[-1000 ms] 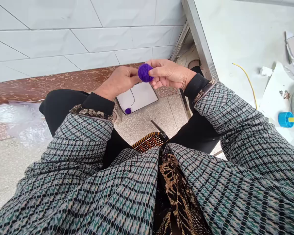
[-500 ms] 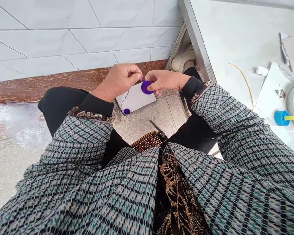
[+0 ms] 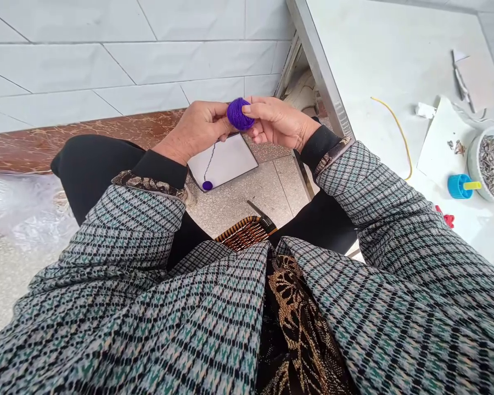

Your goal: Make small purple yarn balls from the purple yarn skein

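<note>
My right hand (image 3: 278,118) is closed around a ball of purple yarn (image 3: 241,114), thumb laid across its front. Pressed up to the ball's left side, my left hand (image 3: 201,126) is closed in a pinch on the yarn strand; its fingertips are partly hidden by the ball. Below the left hand a dark strand of yarn (image 3: 209,162) hangs down to a smaller purple yarn ball (image 3: 207,185). That small ball lies at the near left corner of a white, dark-edged tray or box (image 3: 233,162) under my hands.
A woven wicker seat edge (image 3: 245,233) shows between my legs. On the right, a white table (image 3: 354,60) bears a yellow cord (image 3: 397,126), a blue cap with a yellow stick (image 3: 460,186) and a bowl (image 3: 475,164) of dark bits. Clear plastic bags (image 3: 33,214) lie left; a tiled wall (image 3: 156,60) stands ahead.
Both hands have risen slightly and shifted left with the yarn ball. The left hand has come in against the ball, which has turned in the right hand. The view has moved a little right.
</note>
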A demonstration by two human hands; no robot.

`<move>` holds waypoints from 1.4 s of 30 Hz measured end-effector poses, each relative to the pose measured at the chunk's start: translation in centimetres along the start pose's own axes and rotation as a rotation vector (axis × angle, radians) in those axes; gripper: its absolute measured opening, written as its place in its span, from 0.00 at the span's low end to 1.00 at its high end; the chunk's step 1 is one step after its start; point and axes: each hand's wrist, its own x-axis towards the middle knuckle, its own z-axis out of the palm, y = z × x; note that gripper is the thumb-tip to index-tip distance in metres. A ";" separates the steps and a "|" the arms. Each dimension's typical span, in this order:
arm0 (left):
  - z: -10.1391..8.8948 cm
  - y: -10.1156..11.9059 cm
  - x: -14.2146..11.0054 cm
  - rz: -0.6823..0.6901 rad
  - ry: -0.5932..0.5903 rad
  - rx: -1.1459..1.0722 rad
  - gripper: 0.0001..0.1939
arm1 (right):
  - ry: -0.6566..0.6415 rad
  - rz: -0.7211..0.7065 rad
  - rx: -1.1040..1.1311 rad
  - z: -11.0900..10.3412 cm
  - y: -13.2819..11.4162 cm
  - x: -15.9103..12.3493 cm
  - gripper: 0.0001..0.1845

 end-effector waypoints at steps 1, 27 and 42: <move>0.0 0.0 0.0 -0.002 0.005 0.002 0.33 | -0.002 -0.006 0.001 0.0 0.0 0.0 0.11; 0.0 0.3 0.0 -0.062 0.076 0.109 0.27 | -0.069 0.049 -0.256 -0.6 0.1 -0.1 0.08; 0.5 1.2 -0.6 0.182 -0.018 0.263 0.14 | 0.194 0.057 -0.695 -1.0 0.6 0.6 0.16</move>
